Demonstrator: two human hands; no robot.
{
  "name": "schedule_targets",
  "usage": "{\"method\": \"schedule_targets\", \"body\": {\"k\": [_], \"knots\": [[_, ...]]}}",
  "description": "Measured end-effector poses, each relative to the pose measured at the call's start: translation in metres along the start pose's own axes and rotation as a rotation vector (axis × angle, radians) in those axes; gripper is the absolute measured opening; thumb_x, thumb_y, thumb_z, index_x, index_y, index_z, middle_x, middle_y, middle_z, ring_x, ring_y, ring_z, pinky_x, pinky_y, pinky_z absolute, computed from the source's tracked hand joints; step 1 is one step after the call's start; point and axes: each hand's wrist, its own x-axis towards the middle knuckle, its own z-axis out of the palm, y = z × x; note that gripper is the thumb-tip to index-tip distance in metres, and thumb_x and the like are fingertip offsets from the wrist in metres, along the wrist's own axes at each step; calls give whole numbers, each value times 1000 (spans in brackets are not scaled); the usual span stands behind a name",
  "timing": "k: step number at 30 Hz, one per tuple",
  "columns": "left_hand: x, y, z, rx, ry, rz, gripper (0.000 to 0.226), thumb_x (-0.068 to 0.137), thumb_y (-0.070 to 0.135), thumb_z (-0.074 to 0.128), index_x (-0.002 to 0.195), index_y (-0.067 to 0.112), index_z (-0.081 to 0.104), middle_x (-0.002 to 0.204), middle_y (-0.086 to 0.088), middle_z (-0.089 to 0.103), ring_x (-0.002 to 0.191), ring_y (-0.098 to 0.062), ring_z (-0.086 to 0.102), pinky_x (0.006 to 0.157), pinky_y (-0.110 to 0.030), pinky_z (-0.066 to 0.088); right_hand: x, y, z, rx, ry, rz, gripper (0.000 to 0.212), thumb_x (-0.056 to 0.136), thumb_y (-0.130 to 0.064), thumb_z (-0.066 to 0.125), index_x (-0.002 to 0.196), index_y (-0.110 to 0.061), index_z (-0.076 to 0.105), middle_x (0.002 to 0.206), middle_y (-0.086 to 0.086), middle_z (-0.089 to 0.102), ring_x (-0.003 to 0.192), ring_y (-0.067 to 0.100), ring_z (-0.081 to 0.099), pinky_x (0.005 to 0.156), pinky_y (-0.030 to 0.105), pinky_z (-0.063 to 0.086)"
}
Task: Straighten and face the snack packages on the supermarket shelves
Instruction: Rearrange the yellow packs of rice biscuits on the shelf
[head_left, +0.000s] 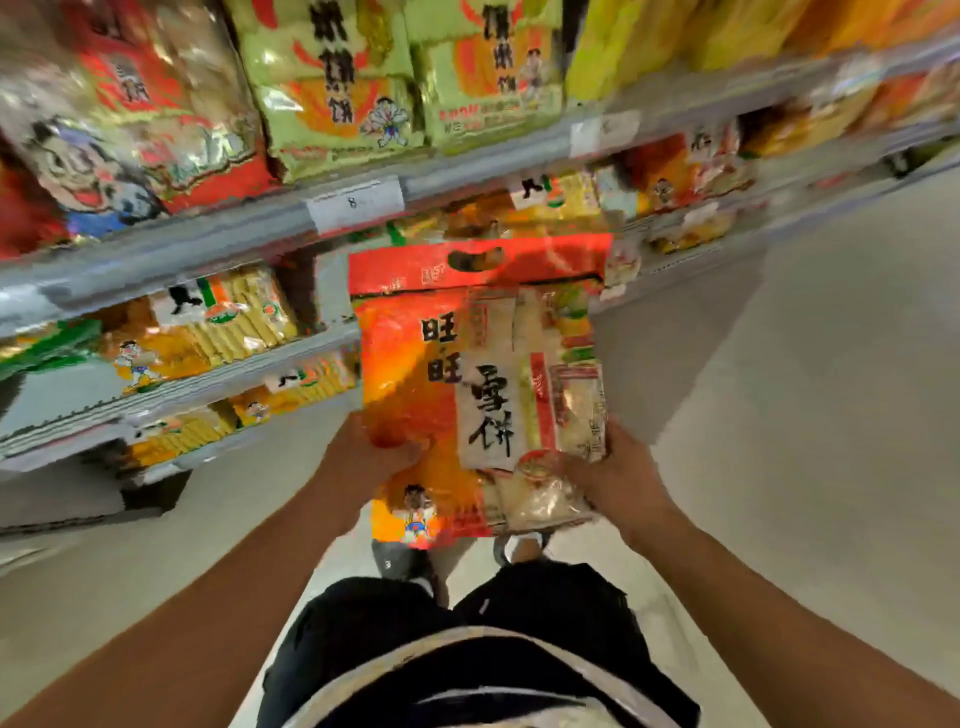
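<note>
Both hands, left hand and right hand, hold the upright orange-red plastic snack bag by its lower edges, just before the grey metal shelf.

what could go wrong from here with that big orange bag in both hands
1. Both the left hand and right hand grip only the lower part of the bag, so its tall top could flop or the bag could slip.
2. The bag is off the shelves, above the floor; a drop might crush the crackers.
3. The shelf ahead looks packed, so pushing the bag in could knock neighbouring packs askew.
</note>
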Motion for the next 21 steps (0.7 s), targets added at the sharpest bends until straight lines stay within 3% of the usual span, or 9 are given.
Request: {"method": "schedule_targets", "body": {"k": [4, 8, 10, 13, 19, 21], "knots": [[-21, 24, 37, 172, -223, 92, 67, 56, 34, 93, 113, 15, 64, 104, -5, 75, 98, -27, 71, 86, -49, 57, -45, 28, -41, 101, 105, 67, 42, 61, -43, 87, 97, -38, 67, 90, -14, 75, 76, 7, 72, 54, 14, 51], [-32, 46, 98, 328, -270, 157, 66, 67, 24, 90, 120, 20, 51, 116, -3, 67, 103, -25, 67, 88, -52, 55, -80, 60, -83, 261, 199, 110, 71, 41, -44, 90, 105, -29, 62, 90, -7, 76, 77, 13, 73, 54, 16, 52], [-34, 59, 135, 392, -299, 208, 66, 66, 22, 91, 118, 26, 50, 114, 1, 67, 101, -22, 67, 87, -51, 56, -90, 75, -106, 344, 214, 129, 78, 44, -40, 89, 113, -21, 58, 93, -2, 76, 82, 19, 73, 59, 23, 57], [-36, 78, 200, 462, -344, 261, 64, 65, 21, 90, 116, 28, 52, 112, 2, 68, 98, -21, 67, 87, -51, 55, -97, 93, -148, 398, 294, 127, 62, 66, -53, 81, 116, -25, 56, 94, -5, 76, 85, 22, 73, 73, 38, 58], [-46, 99, 346, 432, -388, 239, 66, 54, 17, 93, 107, 29, 56, 107, 0, 71, 94, -25, 70, 85, -54, 56, -96, 130, -272, 361, 440, 121, 45, 72, -63, 65, 108, -36, 64, 92, -18, 74, 80, 1, 70, 70, 23, 50], [-50, 104, 389, 412, -414, 236, 71, 47, 21, 92, 108, 31, 57, 104, 2, 73, 92, -23, 72, 84, -53, 56, -96, 141, -314, 345, 443, 100, 43, 73, -65, 65, 107, -38, 65, 94, -17, 74, 81, 3, 71, 73, 28, 52]]}}
